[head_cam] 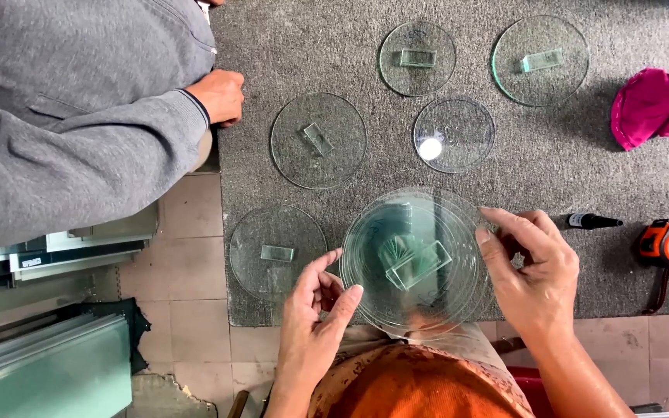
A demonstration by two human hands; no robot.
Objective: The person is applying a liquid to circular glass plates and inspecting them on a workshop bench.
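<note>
Stack of round glass discs (416,259) gripped at edges by left hand (315,310) and right hand (532,267), above near edge of grey mat (551,170); single discs spread on mat beyond; marker (591,221) just right of stack.

You are holding a stack of round clear glass discs (416,259) over the near edge of the grey carpeted table (567,166), your left hand (315,310) at its left rim, your right hand (532,267) at its right. Left of the stack a single disc (276,251) is lying; behind it four more (318,141) are lying. Right of it a black marker (591,221) is lying, then an orange tape measure (666,246). Far behind-right a pink cloth (656,102) is resting. Behind-left, another person's hand (218,94) is resting at the table's edge.
</note>
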